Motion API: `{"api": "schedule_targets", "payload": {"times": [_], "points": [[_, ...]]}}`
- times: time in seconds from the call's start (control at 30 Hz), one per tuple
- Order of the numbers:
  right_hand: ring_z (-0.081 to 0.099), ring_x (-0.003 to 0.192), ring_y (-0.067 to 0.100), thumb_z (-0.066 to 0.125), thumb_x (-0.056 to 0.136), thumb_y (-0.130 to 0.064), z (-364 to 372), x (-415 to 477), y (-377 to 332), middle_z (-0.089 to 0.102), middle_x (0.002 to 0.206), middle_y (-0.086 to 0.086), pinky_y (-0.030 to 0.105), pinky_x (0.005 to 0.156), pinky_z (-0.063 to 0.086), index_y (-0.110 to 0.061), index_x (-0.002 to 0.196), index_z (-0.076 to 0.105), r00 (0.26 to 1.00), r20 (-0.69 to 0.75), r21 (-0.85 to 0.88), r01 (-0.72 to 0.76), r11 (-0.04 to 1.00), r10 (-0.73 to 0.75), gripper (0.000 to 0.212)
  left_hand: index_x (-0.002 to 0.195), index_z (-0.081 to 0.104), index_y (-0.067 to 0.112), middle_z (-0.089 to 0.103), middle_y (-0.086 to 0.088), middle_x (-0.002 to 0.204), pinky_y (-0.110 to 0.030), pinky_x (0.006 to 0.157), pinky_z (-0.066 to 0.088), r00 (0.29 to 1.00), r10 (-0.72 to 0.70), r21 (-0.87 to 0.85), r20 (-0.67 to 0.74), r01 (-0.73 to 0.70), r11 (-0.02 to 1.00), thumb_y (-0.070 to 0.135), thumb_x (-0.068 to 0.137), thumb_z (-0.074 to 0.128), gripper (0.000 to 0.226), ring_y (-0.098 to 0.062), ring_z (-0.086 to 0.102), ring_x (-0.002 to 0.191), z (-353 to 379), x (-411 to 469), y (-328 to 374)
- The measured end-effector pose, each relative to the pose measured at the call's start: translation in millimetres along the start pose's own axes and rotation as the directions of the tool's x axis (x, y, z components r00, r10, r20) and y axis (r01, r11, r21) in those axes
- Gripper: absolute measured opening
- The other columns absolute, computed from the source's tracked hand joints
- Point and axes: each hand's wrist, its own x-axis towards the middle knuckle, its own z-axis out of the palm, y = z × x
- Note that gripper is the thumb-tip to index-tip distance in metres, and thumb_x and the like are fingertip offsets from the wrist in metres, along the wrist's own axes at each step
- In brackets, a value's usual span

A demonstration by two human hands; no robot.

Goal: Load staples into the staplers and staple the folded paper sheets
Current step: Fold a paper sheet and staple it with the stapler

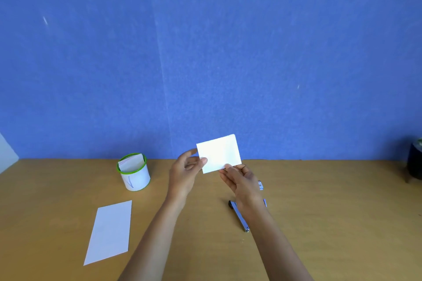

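Observation:
A small folded white paper sheet (219, 153) is held up above the wooden table, in front of the blue wall. My left hand (186, 173) pinches its left edge with thumb and fingers. My right hand (242, 181) pinches its bottom edge. A metal stapler (239, 218) lies on the table below my right wrist, partly hidden by the forearm. A small staple box (260, 185) peeks out beside my right hand. A larger folded white sheet (109, 232) lies flat at the front left.
A white cup with a green rim (134, 175) stands at the back left and holds folded papers. A dark pot (414, 164) sits at the far right edge. The wooden table (331, 212) meets the blue wall behind.

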Motion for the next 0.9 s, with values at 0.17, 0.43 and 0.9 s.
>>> {"api": "schedule_targets", "payload": {"times": [0.17, 0.43, 0.9], "points": [[0.069, 0.081, 0.019, 0.059, 0.09, -0.001, 3.5, 3.6, 14.8, 0.064, 0.087, 0.014, 0.021, 0.073, 0.058, 0.003, 0.099, 0.055, 1.0, 0.004, -0.006, -0.007, 1.0, 0.007, 0.01, 0.092, 0.07, 0.013, 0.073, 0.006, 0.085, -0.016, 0.063, 0.054, 0.997, -0.072, -0.173, -0.005, 0.07, 0.982, 0.013, 0.087, 0.066, 0.007, -0.003, 0.068, 0.078, 4.4, -2.4, -8.6], [0.051, 0.112, 0.026, 0.06, 0.09, -0.022, -53.2, 18.3, 51.6, 0.054, 0.125, 0.008, 0.029, 0.09, 0.04, -0.009, 0.127, 0.05, 0.958, -0.085, -0.946, 0.009, 0.324, -0.274, 0.041, 0.089, 0.069, 0.008, 0.07, 0.003, 0.077, -0.016, 0.061, 0.055, 0.994, -0.096, -0.243, -0.057, 0.079, 0.967, 0.007, 0.088, 0.064, 0.005, 0.0, 0.067, 0.07, -3.2, 2.4, -12.3], [0.048, 0.116, 0.021, 0.049, 0.095, -0.02, -83.5, 16.7, 89.3, 0.048, 0.131, 0.006, 0.024, 0.087, 0.041, -0.01, 0.131, 0.043, 0.986, -0.085, -0.993, -0.096, -0.072, -0.143, 0.037, 0.099, 0.065, 0.006, 0.068, 0.005, 0.076, -0.016, 0.062, 0.056, 0.994, -0.09, -0.222, -0.056, 0.076, 0.972, 0.007, 0.089, 0.062, 0.011, -0.002, 0.066, 0.074, -3.2, 6.4, -16.9]]}}
